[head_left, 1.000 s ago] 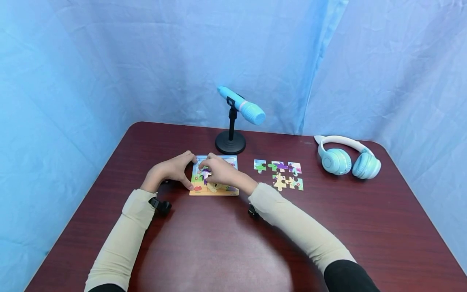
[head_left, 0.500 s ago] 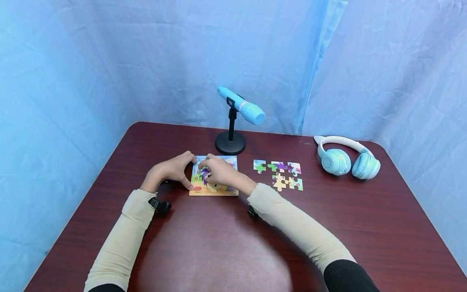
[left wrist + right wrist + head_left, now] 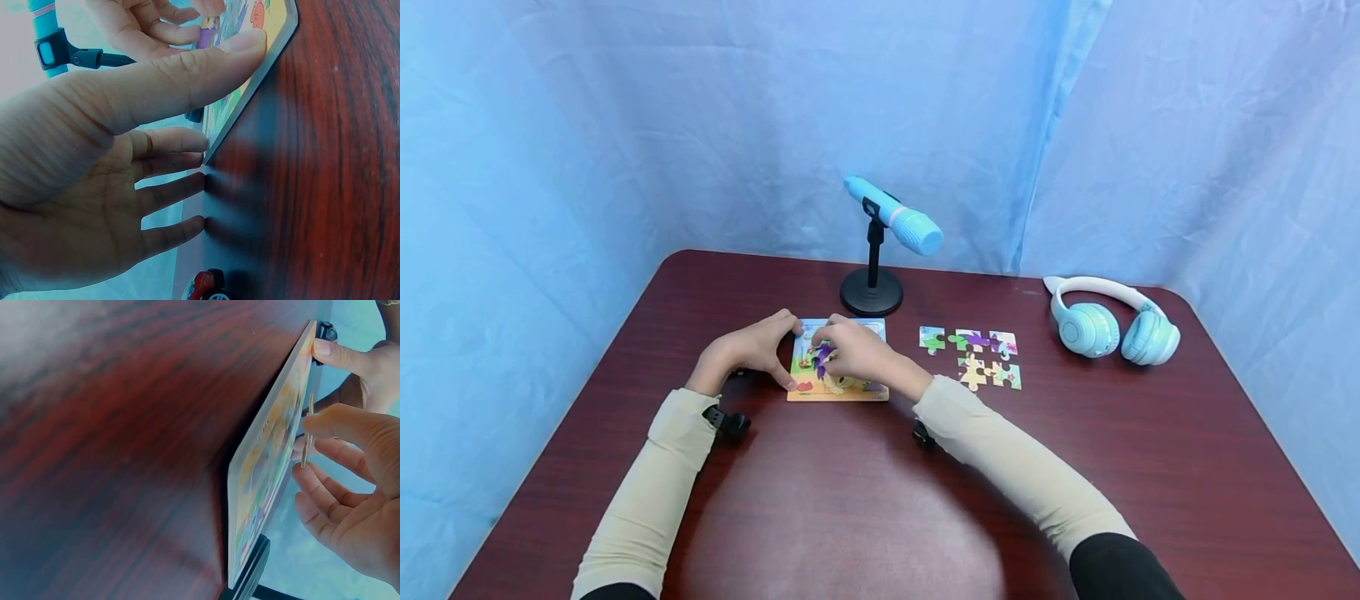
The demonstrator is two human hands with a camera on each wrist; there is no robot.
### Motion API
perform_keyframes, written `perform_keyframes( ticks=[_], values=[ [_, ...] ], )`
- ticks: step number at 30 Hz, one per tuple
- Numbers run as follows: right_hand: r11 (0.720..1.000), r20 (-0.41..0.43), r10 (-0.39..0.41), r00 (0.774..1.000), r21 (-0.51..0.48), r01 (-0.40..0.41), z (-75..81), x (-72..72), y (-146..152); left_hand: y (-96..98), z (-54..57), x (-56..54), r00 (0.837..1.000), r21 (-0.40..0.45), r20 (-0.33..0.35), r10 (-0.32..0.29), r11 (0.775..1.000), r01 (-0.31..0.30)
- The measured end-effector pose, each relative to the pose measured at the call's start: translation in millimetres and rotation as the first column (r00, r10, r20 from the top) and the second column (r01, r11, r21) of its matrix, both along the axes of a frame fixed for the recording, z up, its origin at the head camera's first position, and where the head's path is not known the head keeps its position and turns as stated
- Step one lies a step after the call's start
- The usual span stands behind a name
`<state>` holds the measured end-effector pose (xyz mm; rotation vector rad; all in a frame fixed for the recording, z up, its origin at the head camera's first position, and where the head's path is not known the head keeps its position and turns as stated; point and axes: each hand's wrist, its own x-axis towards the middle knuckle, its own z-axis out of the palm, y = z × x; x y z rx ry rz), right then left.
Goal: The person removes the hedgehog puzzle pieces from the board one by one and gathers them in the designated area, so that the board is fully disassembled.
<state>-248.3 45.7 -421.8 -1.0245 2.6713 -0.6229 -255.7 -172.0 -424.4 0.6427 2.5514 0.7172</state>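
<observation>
A colourful jigsaw board (image 3: pixel 838 397) lies flat on the dark red table. My left hand (image 3: pixel 751 350) rests at its left side: the thumb (image 3: pixel 240 53) presses on the board's near left corner, and the straight fingers reach its far left corner. Over the board, my right hand (image 3: pixel 863 354) pinches a thin puzzle piece (image 3: pixel 306 447) between thumb and fingers. In the right wrist view that piece is held edge-on, apart from the board surface. The right hand hides much of the board's picture in the head view.
Several loose puzzle pieces (image 3: pixel 972 372) lie right of the board. Behind it stands a blue microphone (image 3: pixel 895 217) on a round black base (image 3: pixel 871 292). Blue and white headphones (image 3: pixel 1090 330) lie at the far right. A red toy car (image 3: pixel 205 286) sits near the left hand.
The right hand has shifted very slightly right over the board, so more purple shows beside its fingertips. The left hand stays at the board's left side, and the loose pieces are unmoved.
</observation>
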Motion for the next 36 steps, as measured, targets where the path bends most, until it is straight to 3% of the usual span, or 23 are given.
perform_keyframes(
  ticks=[12, 19, 25, 36],
  values=[
    [0.999, -0.029, -0.002, 1.0, -0.051, 0.0, 7.1, 1.0, 50, 2.4, 3.9, 3.7, 1.0, 0.004, 0.001, 0.023, 1.0, -0.023],
    [0.996, -0.019, -0.065, 0.998, -0.07, 0.063, 13.1, 2.8, 89, 2.4, 2.4, 3.5, 1.0, -0.004, 0.001, 0.026, 1.0, -0.026],
    [0.99, 0.014, -0.113, 0.993, -0.085, 0.114, 13.7, 6.5, 116, 1.7, 1.2, 2.3, 1.0, -0.003, -0.005, 0.018, 1.0, -0.018],
    [0.993, 0.005, -0.11, 0.994, -0.033, 0.11, 5.0, 11.0, 146, 0.9, -1.2, 2.2, 1.0, 0.007, -0.006, 0.017, 1.0, -0.017]
  ],
)
